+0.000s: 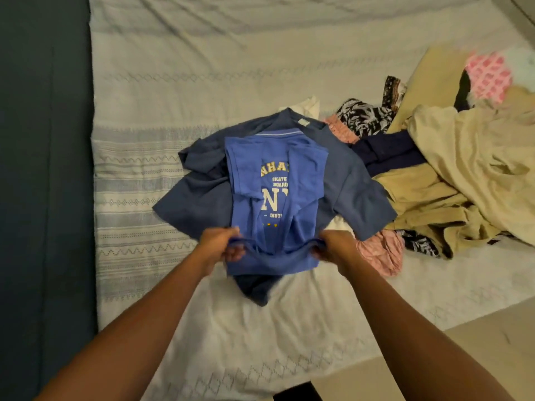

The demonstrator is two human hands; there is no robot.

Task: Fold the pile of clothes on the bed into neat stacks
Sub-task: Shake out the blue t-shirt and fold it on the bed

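Two hands hold the near edge of a bright blue shirt (260, 183) with white and yellow letters on it. The left hand (221, 246) pinches the hem at one corner, and the right hand (333, 246) pinches it at the other corner. The shirt lies on top of a darker blue shirt (350, 180) in the middle of the bed (179, 68). One side of the bright shirt is folded over the letters. To the right is a messy pile of clothes (451, 169), with tan cloth on top, a pink piece (379, 250) close by and a black and white piece (364, 114) behind
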